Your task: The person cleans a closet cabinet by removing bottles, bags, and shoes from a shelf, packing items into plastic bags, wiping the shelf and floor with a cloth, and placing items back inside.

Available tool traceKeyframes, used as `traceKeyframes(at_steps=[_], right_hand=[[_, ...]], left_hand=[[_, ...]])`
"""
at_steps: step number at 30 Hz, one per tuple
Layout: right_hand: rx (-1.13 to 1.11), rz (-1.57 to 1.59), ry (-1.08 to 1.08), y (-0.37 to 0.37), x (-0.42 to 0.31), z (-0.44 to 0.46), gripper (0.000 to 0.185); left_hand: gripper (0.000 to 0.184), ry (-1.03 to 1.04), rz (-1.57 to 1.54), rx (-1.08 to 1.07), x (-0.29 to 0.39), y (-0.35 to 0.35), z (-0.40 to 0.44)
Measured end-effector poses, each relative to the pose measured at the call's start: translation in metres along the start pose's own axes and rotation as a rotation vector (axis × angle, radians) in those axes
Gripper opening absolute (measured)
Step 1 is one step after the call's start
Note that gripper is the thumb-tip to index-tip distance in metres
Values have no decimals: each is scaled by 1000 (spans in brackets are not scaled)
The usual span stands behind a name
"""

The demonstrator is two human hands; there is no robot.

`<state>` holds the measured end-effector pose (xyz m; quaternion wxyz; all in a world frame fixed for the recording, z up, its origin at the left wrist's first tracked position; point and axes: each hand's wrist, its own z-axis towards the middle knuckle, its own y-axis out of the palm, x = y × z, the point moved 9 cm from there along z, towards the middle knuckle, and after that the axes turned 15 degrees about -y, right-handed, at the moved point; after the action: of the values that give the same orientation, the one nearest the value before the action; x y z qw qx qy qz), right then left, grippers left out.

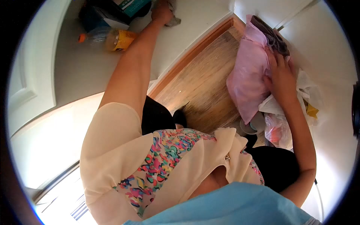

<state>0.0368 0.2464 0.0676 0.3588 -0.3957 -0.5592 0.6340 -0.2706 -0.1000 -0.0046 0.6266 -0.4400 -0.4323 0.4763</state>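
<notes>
My left hand is stretched far into a white cupboard, closed around a crumpled greyish cloth. Its fingertips are partly hidden at the top edge of the view. At the right, my right hand grips the side of a pink plastic bag. A rolled dark brown towel sticks out of the bag's top, right by my fingers. A clear bottle with an orange cap and yellow label lies on its side on the shelf, beside my left forearm.
A teal box and dark items sit behind the bottle. A white cabinet door stands at the left. Below my right hand are a clear plastic bag and a grey round container on the wooden floor.
</notes>
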Motion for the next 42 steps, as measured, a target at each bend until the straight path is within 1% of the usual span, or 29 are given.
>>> traceKeyframes(at_steps=[1,2,3,4,5,6,7,10,13,16,18,19,20,21,23,24,26,27,29,30,31,32,33,34,36,37,39,41,42], right_hand=[[-3,-12,5,0,0,1,89],[-8,-21,7,0,1,1,89],[-3,-11,3,2,0,0,89],[24,-23,-18,2,1,1,89],[51,-34,-39,1,2,0,90],[50,-22,-42,0,1,-2,90],[19,-22,-37,0,1,-2,89],[-15,-23,-24,4,2,-1,89],[-12,-39,-15,1,-1,-1,89],[1,-48,-21,-5,-4,1,87],[9,-47,-28,-5,-5,1,87],[-4,-43,-24,-4,-6,2,87],[-12,-36,-13,-4,-4,2,87],[-7,-44,-9,-5,-3,3,87],[-55,-44,12,-3,-3,3,87],[-54,-50,11,-3,-2,4,87],[-59,13,44,1,0,3,87],[-55,13,48,3,1,3,87],[-63,9,51,8,6,1,89],[-64,8,59,9,8,0,89],[-61,30,56,11,10,0,89],[-58,56,54,14,10,0,89],[-63,59,62,16,11,0,89],[-42,53,42,14,10,1,86],[-28,36,26,12,9,2,82],[-31,53,25,12,9,2,82],[-40,61,24,13,10,2,81],[-45,111,27,17,10,1,88],[-44,104,34,17,12,0,88]], left_hand=[[22,4,6,8,-2,0,-12],[36,-152,97,-148,-18,18,-26],[63,-312,191,-309,-32,26,-47],[63,-315,200,-304,-29,16,-59],[62,-332,274,-371,-23,11,-77],[61,-349,348,-450,-20,9,-99],[61,-350,356,-450,-15,1,-112],[65,-347,315,-571,-1,-9,-149],[65,-326,248,-554,9,-6,-177],[65,-346,271,-537,11,-15,-168],[67,-344,262,-532,-5,3,-146],[68,-380,207,-438,-22,16,-128],[70,-408,155,-342,-24,12,-112],[70,-403,150,-334,-20,19,-100],[71,-602,169,-139,-27,13,-83],[71,-604,164,-136,-25,15,-70],[67,-534,162,-116,-21,20,-42],[67,-530,162,-113,-32,38,-21],[64,-313,155,113,-33,60,18],[64,-307,152,111,-17,47,23],[38,-491,-231,49,-19,35,32],[20,-666,-613,-21,-23,35,34],[20,-662,-613,-31,-41,62,48],[19,-284,-159,289,-45,70,74],[21,106,284,584,-5,71,71],[22,-4,221,442,-15,83,87],[25,-218,95,157,-10,69,101],[30,-416,-29,-135,-6,68,98],[30,-409,-37,-133,5,64,97]])
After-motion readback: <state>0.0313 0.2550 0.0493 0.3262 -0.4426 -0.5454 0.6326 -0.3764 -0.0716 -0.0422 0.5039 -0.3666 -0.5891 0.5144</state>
